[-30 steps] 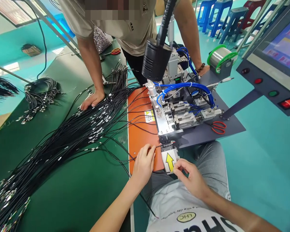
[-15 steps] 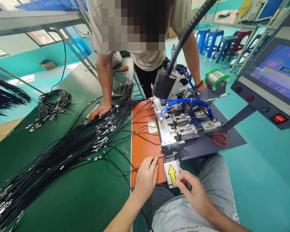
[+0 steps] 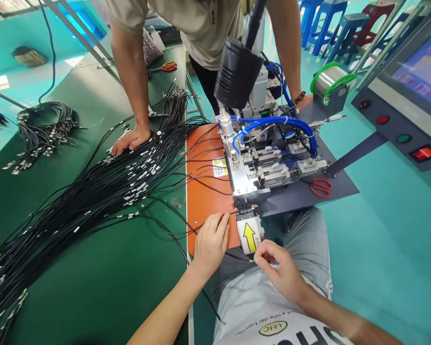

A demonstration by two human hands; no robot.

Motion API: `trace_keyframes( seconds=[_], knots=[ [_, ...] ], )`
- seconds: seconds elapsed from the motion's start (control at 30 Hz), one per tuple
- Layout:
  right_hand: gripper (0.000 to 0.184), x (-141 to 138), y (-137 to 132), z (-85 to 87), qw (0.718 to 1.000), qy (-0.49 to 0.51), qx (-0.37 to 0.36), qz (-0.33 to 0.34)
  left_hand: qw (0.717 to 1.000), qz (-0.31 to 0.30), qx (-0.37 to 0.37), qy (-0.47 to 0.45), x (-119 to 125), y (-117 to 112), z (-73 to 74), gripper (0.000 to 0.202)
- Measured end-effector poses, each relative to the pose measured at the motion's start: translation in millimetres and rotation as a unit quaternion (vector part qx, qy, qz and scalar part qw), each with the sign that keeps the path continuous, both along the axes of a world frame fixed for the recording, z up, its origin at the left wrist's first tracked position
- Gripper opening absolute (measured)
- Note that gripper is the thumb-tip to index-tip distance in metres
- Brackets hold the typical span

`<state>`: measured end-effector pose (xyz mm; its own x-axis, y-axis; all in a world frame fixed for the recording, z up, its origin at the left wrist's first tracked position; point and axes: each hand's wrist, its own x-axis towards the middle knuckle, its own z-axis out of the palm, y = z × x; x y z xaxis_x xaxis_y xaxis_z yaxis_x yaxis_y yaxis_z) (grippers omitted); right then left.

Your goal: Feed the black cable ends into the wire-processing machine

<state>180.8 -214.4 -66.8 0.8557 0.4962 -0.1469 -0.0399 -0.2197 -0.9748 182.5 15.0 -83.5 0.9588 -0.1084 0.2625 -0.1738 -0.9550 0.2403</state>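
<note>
My left hand [image 3: 211, 242] rests over the near edge of the orange plate [image 3: 206, 201], its fingers closed on a black cable [image 3: 237, 211] whose stripped end lies across the small black holder [image 3: 244, 215] at the front of the machine. Just below the white block with a yellow arrow [image 3: 249, 236], my right hand [image 3: 278, 266] is in a pinch at the pale end of another black cable [image 3: 239, 257]. That cable passes under my left hand. The exact contact at the right fingertips is partly hidden.
A large bundle of black cables [image 3: 104, 191] spreads over the green table [image 3: 129, 287]. A co-worker's hand [image 3: 132, 139] leans on it. Red-handled scissors [image 3: 321, 187], a solder wire spool [image 3: 332, 84] and a control screen [image 3: 416, 96] stand at the right.
The camera view has shifted, so the scene sits higher in the picture. My right hand has drawn slightly down from the arrow block, with a cable end at its fingertips. My left hand stays in place.
</note>
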Motion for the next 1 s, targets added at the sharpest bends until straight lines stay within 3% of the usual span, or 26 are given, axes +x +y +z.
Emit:
trace_keyframes(
  seconds=[0.8,0.9,1.0],
  knots=[
    [0.014,-7.0,-6.3,-3.5,0.999,0.035,0.012,0.017,1.000,0.016,0.004,0.022,-1.3,-4.7,-1.1,0.042],
    [0.014,-7.2,-5.9,-4.4,0.999,0.031,0.006,0.018,0.999,0.033,0.003,0.043,14.0,-0.5,-0.6,0.046],
    [0.015,-4.4,-1.1,-5.6,1.000,0.028,0.005,0.007,0.998,0.021,-0.023,0.056,46.8,12.8,1.3,0.045]
  ],
)
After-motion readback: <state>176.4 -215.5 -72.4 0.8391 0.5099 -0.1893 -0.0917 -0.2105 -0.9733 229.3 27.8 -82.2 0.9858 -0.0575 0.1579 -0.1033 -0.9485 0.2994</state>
